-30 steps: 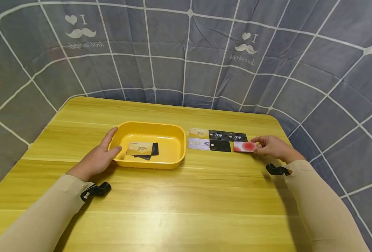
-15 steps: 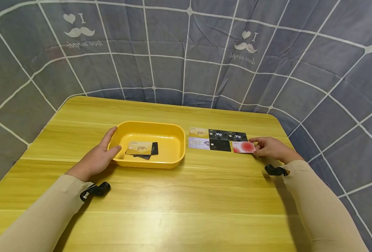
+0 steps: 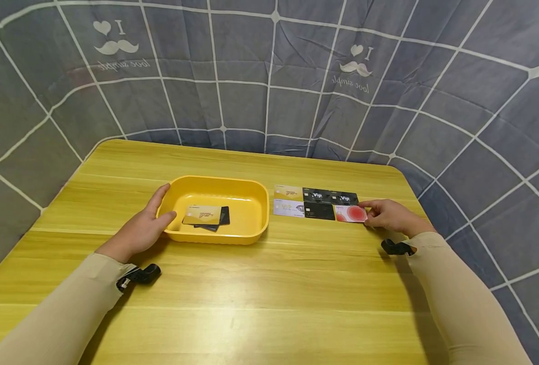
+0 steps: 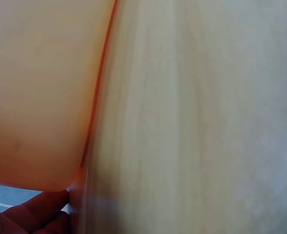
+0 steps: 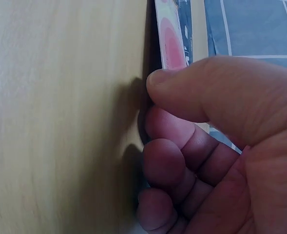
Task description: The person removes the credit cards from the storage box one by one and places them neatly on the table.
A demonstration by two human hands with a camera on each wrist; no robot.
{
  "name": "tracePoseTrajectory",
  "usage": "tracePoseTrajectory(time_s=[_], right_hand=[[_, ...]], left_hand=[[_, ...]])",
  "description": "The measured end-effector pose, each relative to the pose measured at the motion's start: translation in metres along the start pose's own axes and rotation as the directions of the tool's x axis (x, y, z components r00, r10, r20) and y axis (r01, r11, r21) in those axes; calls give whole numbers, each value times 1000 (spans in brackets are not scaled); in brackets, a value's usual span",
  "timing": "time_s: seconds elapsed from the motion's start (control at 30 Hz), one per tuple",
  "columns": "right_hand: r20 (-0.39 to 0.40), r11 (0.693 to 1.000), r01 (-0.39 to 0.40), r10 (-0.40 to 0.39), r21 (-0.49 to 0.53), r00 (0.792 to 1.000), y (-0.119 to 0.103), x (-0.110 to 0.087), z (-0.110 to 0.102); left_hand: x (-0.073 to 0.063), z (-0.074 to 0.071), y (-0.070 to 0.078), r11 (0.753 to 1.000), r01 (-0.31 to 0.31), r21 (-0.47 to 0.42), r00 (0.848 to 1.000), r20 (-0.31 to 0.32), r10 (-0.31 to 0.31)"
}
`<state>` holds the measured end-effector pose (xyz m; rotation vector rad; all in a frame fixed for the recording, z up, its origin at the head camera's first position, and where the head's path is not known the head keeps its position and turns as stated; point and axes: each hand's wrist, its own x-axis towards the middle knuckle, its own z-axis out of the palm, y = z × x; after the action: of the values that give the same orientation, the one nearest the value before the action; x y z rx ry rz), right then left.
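Cards (image 3: 317, 205) lie in two rows of three on a wood-grain desk (image 3: 251, 304), at 3 o'clock from a yellow tray (image 3: 214, 239). I see the left hand (image 3: 143, 223) spread against the tray's 9 o'clock end; the right hand (image 3: 390, 217) pinches the grid's 4 o'clock corner piece, a red-and-white card (image 3: 350, 213). I judge I'm squaring it into its row; next calls for a gentle, flat release without nudging its neighbours.

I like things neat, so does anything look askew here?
Yes: in the yellow tray, the dark cards poke out at angles beneath the gold card, whereas the cards on the table form two fairly even rows. Nothing looks spilled or damaged.
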<state>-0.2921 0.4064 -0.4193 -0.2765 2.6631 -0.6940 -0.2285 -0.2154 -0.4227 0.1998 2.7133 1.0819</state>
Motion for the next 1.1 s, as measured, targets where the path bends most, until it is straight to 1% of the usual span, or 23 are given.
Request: tracePoseTrajectory(time_s=[0.13, 0.47, 0.63, 0.9, 1.1], right_hand=[[-5, 1000, 22, -22, -7, 1000, 1, 2, 1], [2, 1000, 16, -16, 3, 1000, 1, 5, 2], [5, 1000, 20, -20, 10, 1000, 0, 5, 2], [-6, 999, 36, -36, -14, 999, -4, 3, 3], [-14, 999, 43, -43, -4, 999, -1, 5, 4]], left_hand=[[0, 0, 0, 1000, -1, -2, 1000, 2, 1], [1, 0, -3, 1000, 6, 15, 1000, 3, -6], [1, 1, -2, 1000, 4, 5, 1000, -1, -4], [1, 1, -2, 1000, 6, 7, 1000, -5, -6], [2, 1, -2, 1000, 7, -2, 1000, 0, -7]])
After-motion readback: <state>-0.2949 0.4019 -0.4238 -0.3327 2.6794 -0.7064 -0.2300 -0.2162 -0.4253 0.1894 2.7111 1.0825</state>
